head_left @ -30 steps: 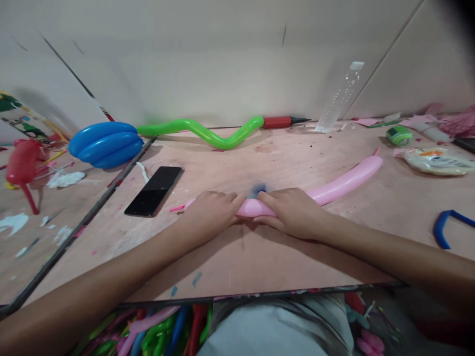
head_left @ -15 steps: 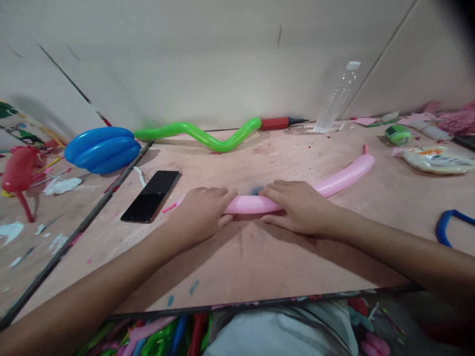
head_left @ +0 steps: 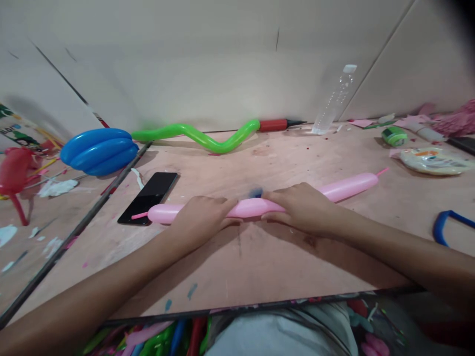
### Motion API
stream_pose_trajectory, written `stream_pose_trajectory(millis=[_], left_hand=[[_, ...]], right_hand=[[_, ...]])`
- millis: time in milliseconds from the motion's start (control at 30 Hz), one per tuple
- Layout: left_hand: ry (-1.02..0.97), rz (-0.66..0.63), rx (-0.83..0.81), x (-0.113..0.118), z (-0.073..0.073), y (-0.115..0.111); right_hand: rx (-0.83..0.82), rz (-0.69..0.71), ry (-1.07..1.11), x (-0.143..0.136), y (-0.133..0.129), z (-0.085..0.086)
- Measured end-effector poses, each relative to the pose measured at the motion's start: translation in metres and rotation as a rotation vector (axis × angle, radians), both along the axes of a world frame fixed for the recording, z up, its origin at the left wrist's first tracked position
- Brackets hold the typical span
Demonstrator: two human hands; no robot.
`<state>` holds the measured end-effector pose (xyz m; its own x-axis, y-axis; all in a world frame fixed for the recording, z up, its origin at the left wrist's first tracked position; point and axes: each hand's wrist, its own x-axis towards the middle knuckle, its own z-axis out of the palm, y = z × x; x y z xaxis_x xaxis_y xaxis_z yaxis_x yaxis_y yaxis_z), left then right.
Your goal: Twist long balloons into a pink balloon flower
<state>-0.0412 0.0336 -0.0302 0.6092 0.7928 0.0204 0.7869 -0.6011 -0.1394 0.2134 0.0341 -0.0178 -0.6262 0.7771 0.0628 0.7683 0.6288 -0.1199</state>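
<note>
The work surface is a pinkish tabletop [head_left: 222, 272], scuffed and marked with small dark specks and blue-grey smears towards its near edge. A dark seam [head_left: 85, 225] divides it from a second surface at left, littered with white scraps [head_left: 57, 187] and bearing a red balloon [head_left: 14, 170]. Behind rises a pale wall [head_left: 185, 64] with visible panel joints.

A long pink balloon [head_left: 248, 208] lies crosswise near the middle of the tabletop. Left hand [head_left: 202, 215] and right hand [head_left: 304, 205] are both closed around it, a short length exposed between them. Its left tip overlaps a black smartphone [head_left: 148, 193] in view; contact cannot be determined.

Along the wall: a bundle of blue balloons [head_left: 99, 151], a wavy green balloon [head_left: 221, 147], a red cylinder with black nozzle [head_left: 272, 125] at its end, and a clear capped bottle [head_left: 333, 101]. At right: a plastic packet [head_left: 432, 160] and a bent blue strip [head_left: 441, 227]. Mixed balloons [head_left: 159, 341] show below the table edge.
</note>
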Motion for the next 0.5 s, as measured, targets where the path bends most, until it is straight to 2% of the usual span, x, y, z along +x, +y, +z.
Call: stream_pose_trajectory(millis=[167,333,500], left_hand=[[0.036,-0.079,-0.011,-0.008,-0.001,0.002],[-0.094,-0.118,0.001,-0.007,0.005,0.003],[-0.054,-0.216,0.037,-0.001,-0.006,-0.001]], right_hand=[[-0.013,0.069,-0.106,-0.002,0.002,-0.006],[0.017,0.041,0.009,-0.008,-0.005,0.000],[0.016,0.084,0.042,-0.019,-0.011,-0.002]])
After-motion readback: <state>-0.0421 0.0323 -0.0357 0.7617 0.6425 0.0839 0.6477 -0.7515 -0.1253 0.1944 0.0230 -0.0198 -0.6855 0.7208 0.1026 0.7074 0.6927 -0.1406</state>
